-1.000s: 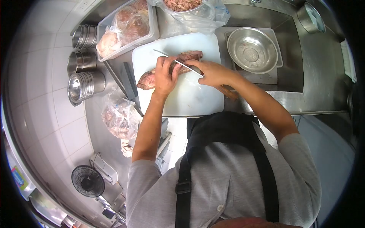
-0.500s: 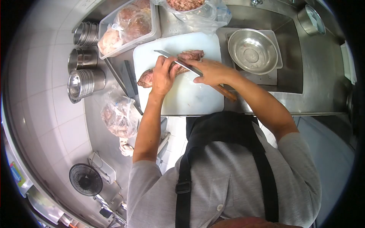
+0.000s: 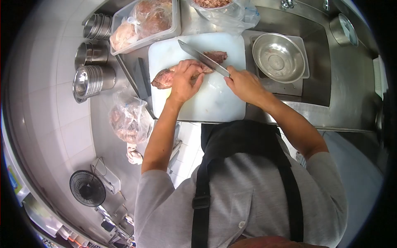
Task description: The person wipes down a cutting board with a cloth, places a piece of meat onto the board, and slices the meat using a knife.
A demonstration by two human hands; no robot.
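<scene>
A long piece of meat [image 3: 163, 78] lies across the white cutting board [image 3: 206, 103]. My left hand [image 3: 185, 82] is closed over its middle, pressing it to the board. My right hand [image 3: 246, 86] grips the handle of a large knife [image 3: 203, 58], whose blade points up and to the left. The blade lies between the long piece and a smaller dark piece of meat [image 3: 216, 56] at its upper right. My right hand hides most of the knife's handle.
Bagged meat fills a plastic tub [image 3: 178, 20] at the upper left. A metal bowl [image 3: 278, 58] sits in the sink on the right. Steel containers [image 3: 96, 79] and another meat bag [image 3: 129, 118] are on the left. A dark bar [image 3: 142, 78] lies beside the board.
My right hand has moved right and turned the knife so its broad side shows. It no longer touches the meat. The smaller piece now lies apart from the long one. The whole view has shifted slightly.
</scene>
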